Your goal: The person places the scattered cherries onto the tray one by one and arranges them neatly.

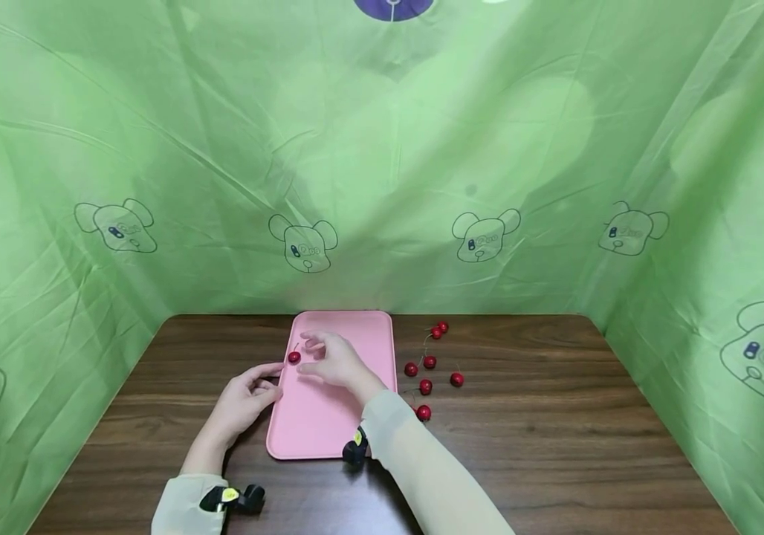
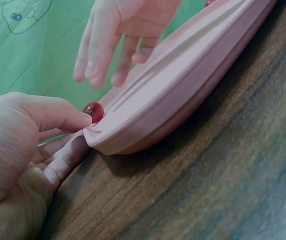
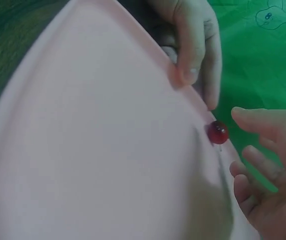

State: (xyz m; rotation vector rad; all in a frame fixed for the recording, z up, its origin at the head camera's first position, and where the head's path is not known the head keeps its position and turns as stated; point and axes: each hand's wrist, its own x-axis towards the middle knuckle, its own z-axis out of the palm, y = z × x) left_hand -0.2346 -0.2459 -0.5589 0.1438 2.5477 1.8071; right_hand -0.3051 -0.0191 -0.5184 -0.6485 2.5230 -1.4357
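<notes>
Desk (image 1: 556,446) of dark wood is walled by green sheeting on three sides. Lying lengthwise on it is a pink tray (image 1: 328,423). The left hand (image 1: 244,401) is seen at the tray's 9 o'clock rim, thumb on top and fingers beneath, so its grip is closed on the tray edge and lifts it slightly, as the left wrist view shows. The right hand (image 1: 331,360) hovers over the tray's 11 o'clock part, fingers loosely spread, nothing held. One cherry (image 1: 294,357) rests just inside the left rim, beside the left thumb and close to the right fingertips. Six more cherries (image 1: 426,386) are scattered on the desk off the tray's 3 o'clock side.

Judged from this, the tray is best kept level and steadied so the cherry does not roll. The raised rim is low; tilting could spill it at 9 o'clock. Open desk remains at 3 and 6 o'clock for reaching.
</notes>
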